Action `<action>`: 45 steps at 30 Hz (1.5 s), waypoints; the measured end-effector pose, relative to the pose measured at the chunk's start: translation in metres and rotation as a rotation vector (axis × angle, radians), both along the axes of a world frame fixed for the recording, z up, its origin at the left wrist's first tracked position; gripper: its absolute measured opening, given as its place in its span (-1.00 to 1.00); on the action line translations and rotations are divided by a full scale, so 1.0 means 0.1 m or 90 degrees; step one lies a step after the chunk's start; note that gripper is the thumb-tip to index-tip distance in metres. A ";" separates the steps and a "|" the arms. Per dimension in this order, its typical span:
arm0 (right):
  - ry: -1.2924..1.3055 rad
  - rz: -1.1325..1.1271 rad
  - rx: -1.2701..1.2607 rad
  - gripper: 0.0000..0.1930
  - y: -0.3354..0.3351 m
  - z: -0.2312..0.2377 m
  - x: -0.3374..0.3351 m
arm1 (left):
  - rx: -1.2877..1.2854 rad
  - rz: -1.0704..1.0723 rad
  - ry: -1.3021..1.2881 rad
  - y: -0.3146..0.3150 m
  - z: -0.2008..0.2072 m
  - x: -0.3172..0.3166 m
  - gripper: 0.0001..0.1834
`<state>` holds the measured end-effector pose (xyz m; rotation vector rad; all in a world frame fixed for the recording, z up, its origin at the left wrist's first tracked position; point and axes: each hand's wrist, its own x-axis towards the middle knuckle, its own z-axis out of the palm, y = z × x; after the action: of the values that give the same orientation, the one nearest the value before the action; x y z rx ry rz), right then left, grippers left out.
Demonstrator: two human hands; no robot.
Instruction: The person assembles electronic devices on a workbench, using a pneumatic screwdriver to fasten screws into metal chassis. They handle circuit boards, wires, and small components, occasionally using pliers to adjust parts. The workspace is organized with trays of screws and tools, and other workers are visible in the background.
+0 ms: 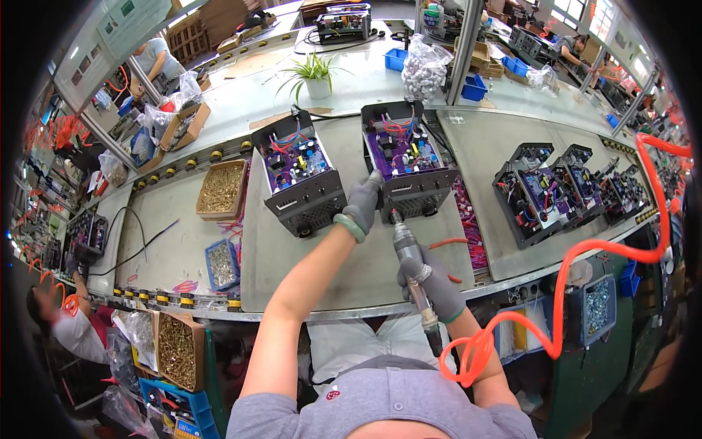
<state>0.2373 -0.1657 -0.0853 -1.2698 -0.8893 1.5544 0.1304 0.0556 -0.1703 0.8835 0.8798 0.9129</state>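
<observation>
Two open black metal equipment housings stand side by side before me, each with a purple circuit board and coloured wires inside. The left housing (307, 201) stands untouched. At the near left corner of the right housing (420, 192), my gloved left hand (361, 203) grips the front panel's edge, its fingertips partly hidden. My gloved right hand (433, 284) is wrapped around a silver air screwdriver (407, 245). The screwdriver tilts away from me, its tip at the left part of the right housing's front panel; whether a screw sits there is too small to tell. An orange coiled hose (523, 318) hangs beside my right arm.
A carton of brass-coloured screws (222, 189) and a blue bin of silver parts (221, 265) lie left. More housings (545, 194) stand right. Behind are a potted plant (318, 86) and a bag of white parts (425, 69). Co-workers sit at other benches.
</observation>
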 end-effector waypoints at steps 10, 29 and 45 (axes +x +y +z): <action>0.112 -0.053 -0.023 -0.61 0.09 -0.02 -0.22 | 0.042 0.056 -0.021 -0.04 0.02 0.05 -0.51; 0.033 0.036 -0.155 -0.44 -0.60 -0.44 0.24 | 0.188 -0.104 0.391 -0.49 0.05 -0.63 -0.69; 0.044 -0.019 -0.170 -0.38 -0.61 -0.42 0.30 | 0.552 -0.174 0.817 -0.95 -0.25 -0.03 -0.77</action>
<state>0.2678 -0.2262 -0.1274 -1.3982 -0.6315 1.7251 0.1275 -0.0398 -0.1957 2.4087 1.3752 0.3626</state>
